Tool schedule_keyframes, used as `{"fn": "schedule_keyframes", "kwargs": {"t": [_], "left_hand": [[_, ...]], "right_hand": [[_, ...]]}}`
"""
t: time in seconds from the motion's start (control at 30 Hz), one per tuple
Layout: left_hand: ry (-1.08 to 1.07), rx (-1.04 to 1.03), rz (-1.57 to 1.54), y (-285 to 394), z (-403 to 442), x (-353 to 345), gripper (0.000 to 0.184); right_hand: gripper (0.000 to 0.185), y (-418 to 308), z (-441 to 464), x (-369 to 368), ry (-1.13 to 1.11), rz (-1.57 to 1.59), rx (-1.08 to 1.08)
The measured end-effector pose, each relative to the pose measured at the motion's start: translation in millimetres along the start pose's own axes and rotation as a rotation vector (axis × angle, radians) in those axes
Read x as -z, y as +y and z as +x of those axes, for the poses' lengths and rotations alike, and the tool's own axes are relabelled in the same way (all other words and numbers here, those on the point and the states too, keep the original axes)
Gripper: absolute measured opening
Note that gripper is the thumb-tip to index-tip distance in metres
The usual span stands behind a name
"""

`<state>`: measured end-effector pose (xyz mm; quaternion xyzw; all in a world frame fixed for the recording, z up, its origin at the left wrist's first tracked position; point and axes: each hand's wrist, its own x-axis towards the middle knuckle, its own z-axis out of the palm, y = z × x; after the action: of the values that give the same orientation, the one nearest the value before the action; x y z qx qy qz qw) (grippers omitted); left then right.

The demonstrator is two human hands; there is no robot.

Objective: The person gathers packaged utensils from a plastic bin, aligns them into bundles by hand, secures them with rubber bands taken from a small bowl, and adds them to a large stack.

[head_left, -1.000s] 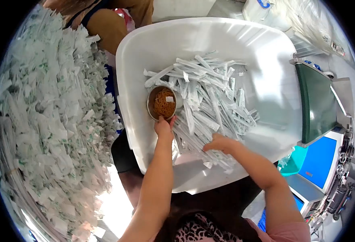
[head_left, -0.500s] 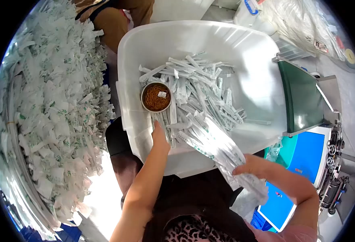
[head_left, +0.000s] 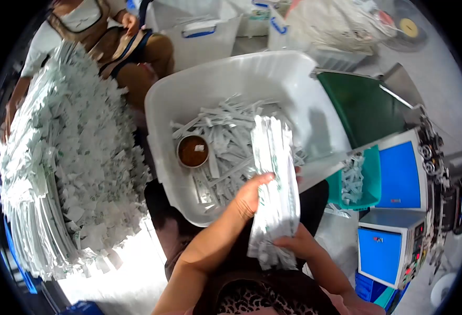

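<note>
A bundle of long, slim white packets with green print (head_left: 276,197) stands tilted before me, above the near edge of the large white tub (head_left: 160,173). My left hand (head_left: 250,196) is closed round its middle, thumb across the front. Lower down, my right hand (head_left: 298,243) grips the bundle near its bottom end. What the wrappers contain is hidden. More loose packets (head_left: 231,134) lie scattered in the tub. Among them, at the left, sits a round tin (head_left: 193,151) of brown rubber bands with a small white scrap on top.
To the left rises a big stack of similar packets (head_left: 91,157). Behind it sits another person (head_left: 81,23). At right are a green panel (head_left: 354,107), a teal bin (head_left: 370,181) with packets, and a machine with blue doors (head_left: 380,249). Lidded plastic boxes (head_left: 199,31) stand behind the tub.
My left hand has left the packets in the tub and now holds the bundle. My right hand has brought it leftward and more upright. The view has shifted.
</note>
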<state>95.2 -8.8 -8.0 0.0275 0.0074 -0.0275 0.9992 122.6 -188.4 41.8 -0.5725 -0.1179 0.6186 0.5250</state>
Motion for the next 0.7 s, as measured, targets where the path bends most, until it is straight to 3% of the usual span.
{"fn": "schedule_keyframes", "kwargs": {"t": [0.07,0.13,0.2,0.27,0.4,0.47,0.53,0.6,0.7], "left_hand": [[0.301,-0.018,0.134,15,0,-25,0.041],[0.390,-0.074,0.301,20,-15,-33,0.039],[0.465,-0.147,0.297,17,-34,-17,0.042],[0.467,-0.221,0.248,11,-53,-3,0.046],[0.332,-0.179,0.173,0,-79,15,0.052],[0.392,-0.178,0.283,0,-81,11,0.048],[0.470,-0.186,0.310,5,-82,2,0.042],[0.531,-0.243,0.289,14,-83,-1,0.039],[0.534,-0.294,0.236,34,-85,-2,0.036]], "right_hand": [[0.043,-8,6,-18,0.046,0.075,0.031],[0.046,4,5,-31,0.038,0.096,0.089],[0.051,23,7,-42,0.261,-0.198,0.335],[0.049,36,12,-47,0.280,-0.221,0.387],[0.033,41,19,-52,0.419,-0.421,0.463],[0.029,22,19,-57,0.392,-0.516,0.423],[0.027,14,24,-59,0.424,-0.541,0.543],[0.029,6,26,-54,0.306,-0.588,0.394],[0.029,-8,35,-50,0.252,-0.389,0.345]]}}
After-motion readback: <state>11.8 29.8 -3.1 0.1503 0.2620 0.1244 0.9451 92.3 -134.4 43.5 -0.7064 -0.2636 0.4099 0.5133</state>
